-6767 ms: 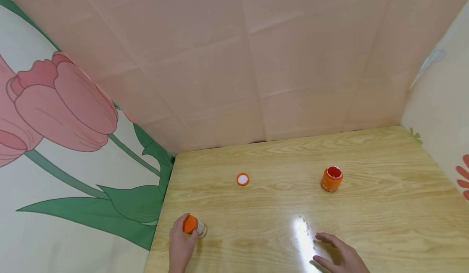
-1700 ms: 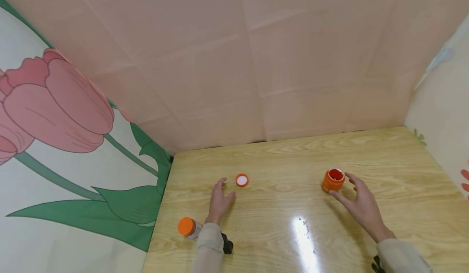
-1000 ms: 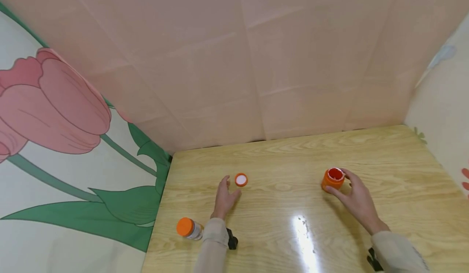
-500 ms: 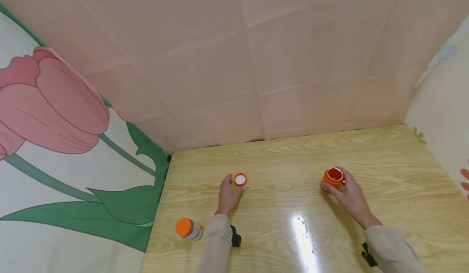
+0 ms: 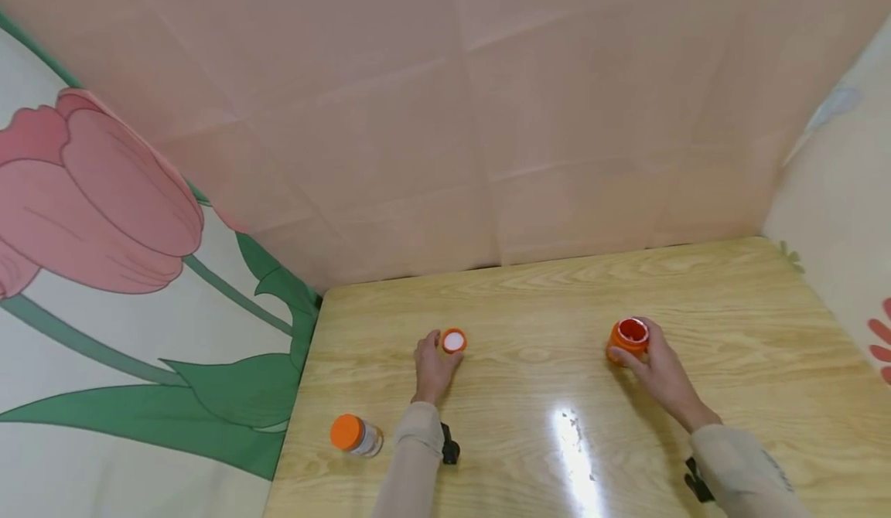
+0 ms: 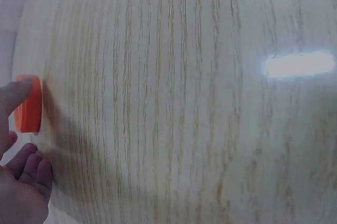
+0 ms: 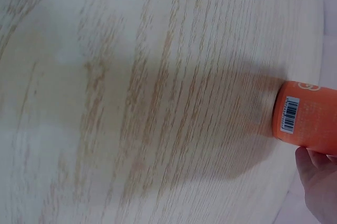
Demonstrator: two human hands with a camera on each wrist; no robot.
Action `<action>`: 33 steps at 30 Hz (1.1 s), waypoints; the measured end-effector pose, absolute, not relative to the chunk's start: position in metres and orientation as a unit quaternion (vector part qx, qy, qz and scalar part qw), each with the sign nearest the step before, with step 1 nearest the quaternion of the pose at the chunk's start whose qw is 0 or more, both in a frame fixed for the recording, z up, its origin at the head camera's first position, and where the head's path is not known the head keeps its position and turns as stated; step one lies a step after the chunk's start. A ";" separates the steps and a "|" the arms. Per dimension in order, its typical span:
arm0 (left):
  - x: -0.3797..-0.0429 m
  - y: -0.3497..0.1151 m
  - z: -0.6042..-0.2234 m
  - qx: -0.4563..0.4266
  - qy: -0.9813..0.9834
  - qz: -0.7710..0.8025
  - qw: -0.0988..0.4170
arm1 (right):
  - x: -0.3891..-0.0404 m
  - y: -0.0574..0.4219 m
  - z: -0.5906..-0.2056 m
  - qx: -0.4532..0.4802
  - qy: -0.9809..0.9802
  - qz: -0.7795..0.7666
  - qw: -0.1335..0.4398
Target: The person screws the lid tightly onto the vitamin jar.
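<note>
An orange jar lid (image 5: 455, 341) lies with its white inner face up, left of the table's middle. My left hand (image 5: 433, 371) has its fingers on the lid's left side and its thumb at the near right edge, pinching it. In the left wrist view, the thumb (image 6: 16, 93) touches the orange lid (image 6: 31, 104). Farther right stands an uncapped orange jar (image 5: 616, 352), upright, red inside with a whitish rim. My right hand (image 5: 661, 371) grips it from the right, thumb in front and fingers behind. A barcode shows on the jar (image 7: 308, 119) in the right wrist view.
A clear jar with an orange cap (image 5: 348, 431) stands at the left, near my left forearm. The wood-grain table (image 5: 529, 301) meets a pink-beige cloth wall at the back. Side walls rise left and right. A bright light reflection (image 5: 578, 456) lies on the tabletop.
My left hand has let go of the capped jar, moved to the lid and closed on it. My right hand has reached forward and closed around the orange jar.
</note>
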State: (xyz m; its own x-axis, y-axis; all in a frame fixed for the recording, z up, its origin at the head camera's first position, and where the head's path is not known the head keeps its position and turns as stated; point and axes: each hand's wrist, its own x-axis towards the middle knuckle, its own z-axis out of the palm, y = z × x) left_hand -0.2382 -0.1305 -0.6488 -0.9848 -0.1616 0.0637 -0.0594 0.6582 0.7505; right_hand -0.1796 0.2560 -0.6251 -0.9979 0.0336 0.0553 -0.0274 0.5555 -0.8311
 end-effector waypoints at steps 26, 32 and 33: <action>-0.238 -0.121 -0.649 0.093 -0.907 -0.400 0.095 | -0.180 0.257 -0.623 -0.012 -0.881 0.473 0.025; -0.235 -0.124 -0.652 0.092 -0.906 -0.404 0.087 | -0.180 0.257 -0.623 -0.013 -0.872 0.489 0.020; -0.234 -0.124 -0.652 0.090 -0.906 -0.404 0.091 | -0.180 0.257 -0.623 -0.012 -0.871 0.491 0.018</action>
